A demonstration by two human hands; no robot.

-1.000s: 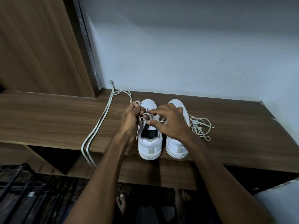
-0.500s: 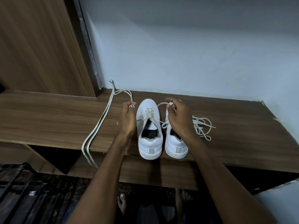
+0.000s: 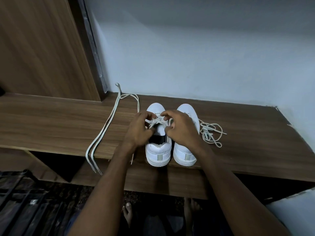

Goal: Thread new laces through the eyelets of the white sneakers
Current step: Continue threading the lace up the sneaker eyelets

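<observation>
**A:** Two white sneakers sit side by side at the near edge of the wooden surface (image 3: 51, 120) in the head view, heels toward the person. Where is the work going on?

**B:** On the left sneaker (image 3: 157, 150). Both hands are over its eyelet rows. The left hand (image 3: 139, 132) has its fingers curled and pinching the lace (image 3: 157, 120) where it crosses; the right hand (image 3: 183, 132) has its fingers curled on the same lace from the other side. The right sneaker (image 3: 185, 155) is partly behind that hand, so I can't tell whether it is laced.

**A:** And the other laces?

**B:** One long lace (image 3: 109, 125) lies straight to the left, its ends hanging off the front edge. A tangled lace (image 3: 210, 132) lies just beside the right sneaker. Below the surface, bare feet (image 3: 127, 212) show on the dark floor.

**A:** How would you expect the lace to handle?

**B:** Light, limp and flat, I'd judge. It won't push through a hole, so the best hold is right at the stiff tip, feeding that in and pulling the slack after. The sneaker looks light enough to slide, so one hand should steady it.
</observation>
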